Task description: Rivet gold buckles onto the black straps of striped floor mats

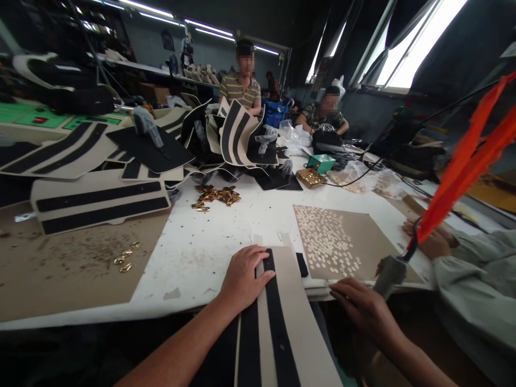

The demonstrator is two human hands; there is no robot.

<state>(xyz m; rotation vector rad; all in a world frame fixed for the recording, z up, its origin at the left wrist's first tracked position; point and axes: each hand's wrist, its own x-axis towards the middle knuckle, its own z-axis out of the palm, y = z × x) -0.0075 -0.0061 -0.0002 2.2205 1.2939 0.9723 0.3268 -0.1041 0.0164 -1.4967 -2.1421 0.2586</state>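
Your left hand lies flat, fingers spread and open, palm down on the beige panel with black stripes — it grips nothing, it seems to pin the piece so it won't slide. The panel runs from your lap up over the near edge of the white desk, its top end on the desk just beside the brown card sheet covered in small pale rings. Your right hand is loosely curled, resting at the desk edge to the right of the panel, holding nothing you can see; a grey tool handle stands just past its fingers, probably close for quick reach. Another person's hand rests on the desk at far right. Gold clips are heaped mid-desk, more striped panels stacked left.
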